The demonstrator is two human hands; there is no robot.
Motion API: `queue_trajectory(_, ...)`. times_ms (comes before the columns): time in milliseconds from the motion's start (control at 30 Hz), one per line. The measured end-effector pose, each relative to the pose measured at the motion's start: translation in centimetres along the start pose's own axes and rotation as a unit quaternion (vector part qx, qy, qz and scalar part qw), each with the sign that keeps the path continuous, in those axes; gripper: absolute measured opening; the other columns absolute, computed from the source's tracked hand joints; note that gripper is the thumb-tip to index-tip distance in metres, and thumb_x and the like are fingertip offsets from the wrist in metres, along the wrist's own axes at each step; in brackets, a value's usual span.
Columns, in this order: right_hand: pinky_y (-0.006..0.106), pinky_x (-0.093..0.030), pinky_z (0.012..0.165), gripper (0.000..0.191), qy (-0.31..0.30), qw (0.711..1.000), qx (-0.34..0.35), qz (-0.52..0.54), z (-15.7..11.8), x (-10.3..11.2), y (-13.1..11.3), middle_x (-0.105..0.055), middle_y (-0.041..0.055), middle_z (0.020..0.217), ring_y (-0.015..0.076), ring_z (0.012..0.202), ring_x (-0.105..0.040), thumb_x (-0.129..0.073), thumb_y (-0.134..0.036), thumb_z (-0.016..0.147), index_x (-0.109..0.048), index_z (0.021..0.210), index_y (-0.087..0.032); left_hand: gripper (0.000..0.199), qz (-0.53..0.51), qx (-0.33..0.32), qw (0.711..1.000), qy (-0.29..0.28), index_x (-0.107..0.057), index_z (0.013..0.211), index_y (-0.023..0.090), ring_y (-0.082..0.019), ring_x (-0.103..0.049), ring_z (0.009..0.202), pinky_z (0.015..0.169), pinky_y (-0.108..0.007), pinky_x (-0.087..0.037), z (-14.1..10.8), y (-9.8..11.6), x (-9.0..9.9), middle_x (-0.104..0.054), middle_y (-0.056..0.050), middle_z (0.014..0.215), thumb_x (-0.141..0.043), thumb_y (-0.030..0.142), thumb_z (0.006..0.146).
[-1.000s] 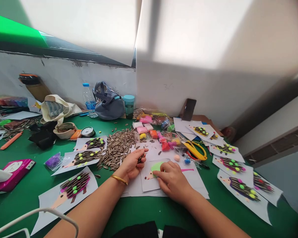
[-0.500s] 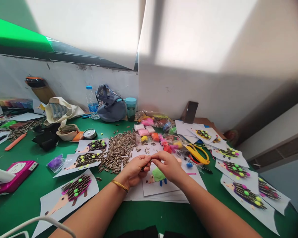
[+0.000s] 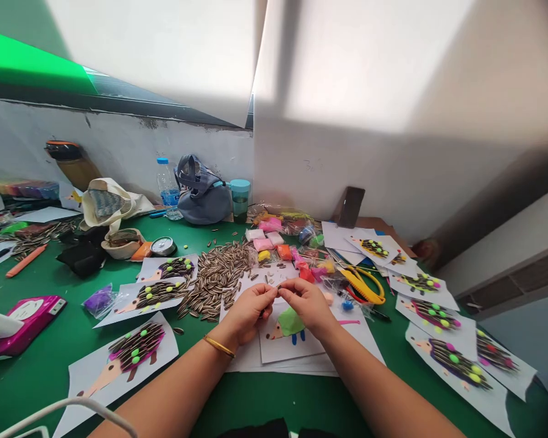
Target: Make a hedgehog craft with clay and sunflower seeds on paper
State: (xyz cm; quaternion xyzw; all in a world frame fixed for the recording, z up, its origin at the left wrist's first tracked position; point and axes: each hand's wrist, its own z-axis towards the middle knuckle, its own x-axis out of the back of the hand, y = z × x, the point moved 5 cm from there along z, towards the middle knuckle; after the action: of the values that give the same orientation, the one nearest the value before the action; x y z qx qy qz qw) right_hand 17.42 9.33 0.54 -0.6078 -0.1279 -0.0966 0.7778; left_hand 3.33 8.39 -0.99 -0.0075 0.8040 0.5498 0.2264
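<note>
My left hand (image 3: 252, 310) and my right hand (image 3: 305, 304) meet fingertip to fingertip over the white paper. Both are closed in a pinch, and a tiny dark bit shows where they touch; its kind is too small to make out. Below them lies a sheet with a clay hedgehog (image 3: 288, 323), which has a green body, a peach face and blue legs. My right hand covers part of it. Left of my hands spreads a heap of striped sunflower seeds (image 3: 219, 274), with a few loose ones on the paper.
Hedgehog pictures with seed spines lie at left (image 3: 137, 350) and right (image 3: 456, 359). Bagged coloured clay (image 3: 262, 243) and yellow-handled scissors (image 3: 368, 286) sit beyond my hands. A phone (image 3: 351, 207) leans on the wall. A pink tissue pack (image 3: 36, 316) lies at left.
My hands stay pinched together at nearly the same spot, with the fingers shifting slightly. The view has moved a little; nothing on the table has visibly been moved.
</note>
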Motion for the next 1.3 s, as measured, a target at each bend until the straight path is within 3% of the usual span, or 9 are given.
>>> queue_trajectory(133, 0.034, -0.053, 0.080, 0.018, 0.003, 0.998, 0.060, -0.029, -0.2, -0.1, -0.9, -0.071, 0.0069, 0.092, 0.0200, 0.088, -0.065, -0.060, -0.029, 0.086, -0.074, 0.091, -0.020, 0.035, 0.047, -0.036, 0.998, 0.015, -0.056, 0.074, 0.016, -0.004, -0.033, 0.041, 0.042, -0.019, -0.017, -0.1, 0.3, -0.1, -0.042, 0.008, 0.050, -0.075, 0.046, 0.070)
queue_trajectory(300, 0.036, -0.050, 0.085, 0.031, -0.015, 0.986, 0.129, -0.108, -1.0, -0.2, -1.9, -0.068, 0.0046, 0.096, 0.0195, 0.091, -0.061, -0.060, -0.021, 0.086, -0.067, 0.117, -0.025, 0.032, 0.068, -0.043, 0.997, 0.022, -0.063, 0.083, 0.015, -0.006, -0.036, 0.042, 0.042, -0.020, -0.017, -0.1, 0.3, -0.1, -0.044, 0.007, 0.053, -0.070, 0.046, 0.075)
queue_trajectory(600, 0.035, -0.049, 0.078, 0.019, -0.006, 0.971, 0.177, -0.163, -1.4, 0.8, -2.3, -0.068, 0.0055, 0.090, 0.0200, 0.087, -0.061, -0.060, -0.030, 0.093, -0.073, 0.105, -0.026, 0.031, 0.102, -0.036, 0.994, -0.006, -0.058, 0.082, 0.018, -0.006, -0.037, 0.043, 0.043, -0.019, -0.022, 0.0, 0.1, -0.2, -0.043, 0.008, 0.055, -0.067, 0.047, 0.078)
queue_trajectory(733, 0.034, -0.049, 0.076, 0.017, 0.005, 0.969, 0.183, -0.164, -1.6, 1.1, -2.5, -0.068, 0.0055, 0.086, 0.0202, 0.084, -0.060, -0.061, -0.033, 0.092, -0.075, 0.099, -0.025, 0.028, 0.061, 0.005, 0.996, -0.059, -0.048, 0.074, 0.019, -0.005, -0.036, 0.042, 0.042, -0.019, -0.021, -0.2, -0.3, -0.6, -0.046, 0.007, 0.057, -0.063, 0.041, 0.081)
queue_trajectory(900, 0.032, -0.048, 0.073, 0.018, -0.019, 0.967, 0.189, -0.172, -1.8, 1.0, -2.9, -0.067, 0.0043, 0.082, 0.0191, 0.081, -0.060, -0.058, -0.032, 0.094, -0.075, 0.098, -0.027, 0.011, -0.014, 0.082, 0.989, -0.121, -0.048, 0.080, 0.019, -0.003, -0.033, 0.039, 0.042, -0.020, -0.018, -0.8, -0.3, -1.3, -0.046, 0.007, 0.060, -0.056, 0.027, 0.080)
queue_trajectory(1300, 0.030, -0.044, 0.071, 0.016, -0.036, 0.948, 0.217, -0.228, -2.0, 0.4, -2.6, -0.067, 0.0046, 0.080, 0.0185, 0.078, -0.058, -0.060, -0.027, 0.092, -0.075, 0.097, -0.025, 0.011, 0.002, 0.119, 0.989, -0.087, -0.046, 0.074, 0.018, -0.003, -0.027, 0.040, 0.041, -0.018, -0.013, -1.2, -0.2, -1.3, -0.041, 0.007, 0.055, -0.053, 0.026, 0.077)
